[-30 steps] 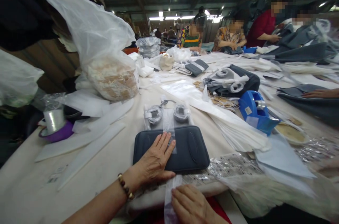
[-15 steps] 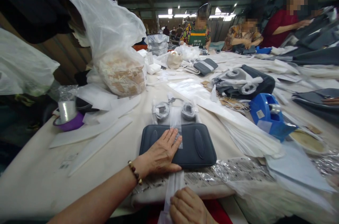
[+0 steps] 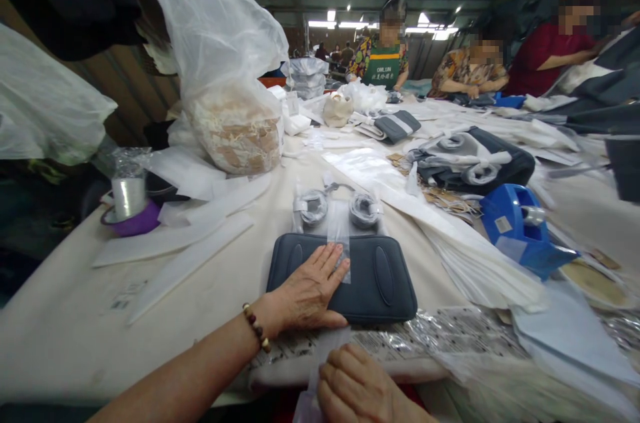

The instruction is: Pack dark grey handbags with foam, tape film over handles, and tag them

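Note:
A dark grey padded cushion point(image 3: 370, 276) lies flat on the white table near its front edge. My left hand point(image 3: 307, 289) rests on it with fingers stretched out, pressing a clear tape strip point(image 3: 340, 243) that runs across the cushion to two grey coiled straps in a clear bag point(image 3: 337, 208). My right hand point(image 3: 357, 386) is at the table's front edge below the cushion, fingers curled around the near end of the clear strip point(image 3: 327, 343).
A blue tape dispenser point(image 3: 520, 226) stands to the right, beside stacked white sheets point(image 3: 465, 253). A big plastic bag point(image 3: 225, 69) and a tape roll on a purple base point(image 3: 130, 206) sit at left. Other people point(image 3: 385, 53) work at the far side, with grey cushions point(image 3: 470, 156).
The view has shifted, so everything sits slightly further right and lower. My left hand stays flat on the cushion; my right hand has drawn the strip's near end a little lower.

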The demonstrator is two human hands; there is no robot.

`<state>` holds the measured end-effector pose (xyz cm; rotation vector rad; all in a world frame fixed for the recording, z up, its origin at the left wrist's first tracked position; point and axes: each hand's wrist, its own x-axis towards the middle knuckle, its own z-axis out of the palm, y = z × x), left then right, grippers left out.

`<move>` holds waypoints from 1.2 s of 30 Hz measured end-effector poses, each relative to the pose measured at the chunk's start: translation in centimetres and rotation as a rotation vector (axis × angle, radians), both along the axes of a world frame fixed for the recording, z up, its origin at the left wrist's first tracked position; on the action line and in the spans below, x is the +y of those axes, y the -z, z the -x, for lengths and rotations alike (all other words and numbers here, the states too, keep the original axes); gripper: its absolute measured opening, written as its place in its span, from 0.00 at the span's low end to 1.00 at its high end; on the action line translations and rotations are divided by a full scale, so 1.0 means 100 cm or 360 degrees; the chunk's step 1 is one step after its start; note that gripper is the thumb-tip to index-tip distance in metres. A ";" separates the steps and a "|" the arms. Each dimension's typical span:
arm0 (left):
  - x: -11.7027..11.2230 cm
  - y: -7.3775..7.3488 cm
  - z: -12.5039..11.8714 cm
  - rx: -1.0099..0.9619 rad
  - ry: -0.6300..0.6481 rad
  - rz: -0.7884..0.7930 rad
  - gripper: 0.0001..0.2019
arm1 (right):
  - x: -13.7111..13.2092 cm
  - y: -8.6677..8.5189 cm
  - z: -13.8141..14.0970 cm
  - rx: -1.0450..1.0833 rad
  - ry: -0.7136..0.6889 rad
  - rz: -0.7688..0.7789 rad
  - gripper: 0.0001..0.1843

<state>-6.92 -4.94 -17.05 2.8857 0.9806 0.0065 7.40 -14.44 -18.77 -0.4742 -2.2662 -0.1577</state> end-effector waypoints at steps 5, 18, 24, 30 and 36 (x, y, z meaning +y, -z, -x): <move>0.001 0.001 0.001 -0.0015 -0.0007 0.0048 0.47 | 0.004 -0.004 0.003 -0.0283 -0.0067 -0.0111 0.24; 0.001 0.008 0.003 -0.0034 0.0044 -0.0124 0.46 | -0.005 0.011 0.010 0.0117 0.0028 -0.0001 0.22; -0.001 0.007 0.003 -0.0065 0.0019 -0.0051 0.45 | 0.000 -0.015 -0.018 -0.0109 0.0061 0.0022 0.19; -0.004 0.011 0.006 -0.0098 0.0000 -0.0050 0.36 | 0.032 -0.050 -0.027 -0.0265 -0.0035 0.0196 0.19; -0.008 0.010 0.015 -0.0157 0.0097 -0.0007 0.26 | 0.087 -0.045 -0.031 -0.0195 0.0024 0.0323 0.22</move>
